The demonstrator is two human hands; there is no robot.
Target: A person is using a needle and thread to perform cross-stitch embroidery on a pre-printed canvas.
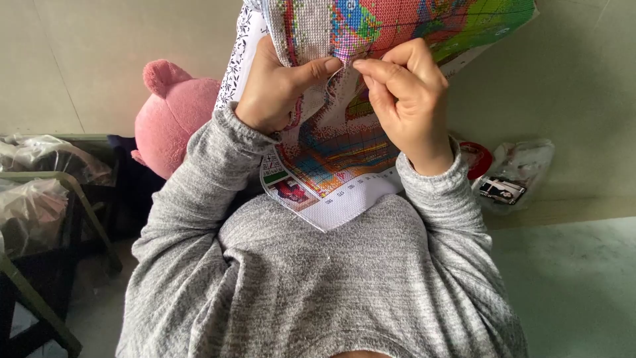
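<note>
Soft, even daylight fills the frame, bright without harsh glare. The pale wall in the upper left is evenly lit. Shadows are faint, deepest at the dark lower left under the chair frame. Focus is sharp at centre; the edges look slightly stretched and softer.

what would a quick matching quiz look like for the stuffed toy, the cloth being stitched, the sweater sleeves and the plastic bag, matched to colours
Things:
1. stuffed toy
2. stitched cloth
3. sweater sleeves
4. plastic bag

Colours:
a. grey
b. clear
c. pink
d. many colours in a grid

Pairs: 1-c, 2-d, 3-a, 4-b

The left hand and right hand both pinch the cloth.
</note>
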